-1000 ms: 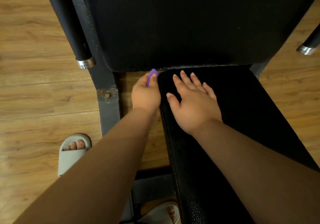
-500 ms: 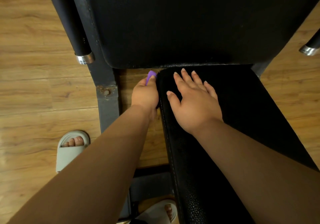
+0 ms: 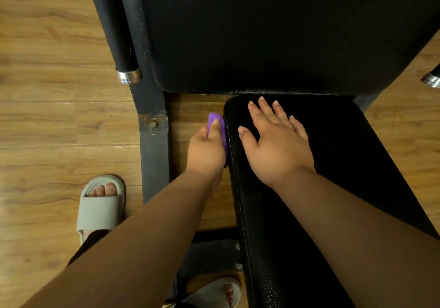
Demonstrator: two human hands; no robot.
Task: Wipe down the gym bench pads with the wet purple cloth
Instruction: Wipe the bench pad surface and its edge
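My left grip (image 3: 206,148), fingers curled round the cloth (image 3: 215,119), has slid back toward me along the side of the pad (image 3: 357,153) just to its right, so that edge is getting wiped, while my right grip (image 3: 278,146) lies flat and empty on top.

Two black pads (image 3: 273,34) (image 3: 345,165), two hands (image 3: 206,150) (image 3: 276,148), two slippers (image 3: 101,205) (image 3: 214,293) — one purple cloth (image 3: 214,118).

Head view, sole | faces down and forward | near | grip of left hand (image 3: 206,152) on cloth (image 3: 213,120) mid-frame | pad (image 3: 338,165) just right of grip
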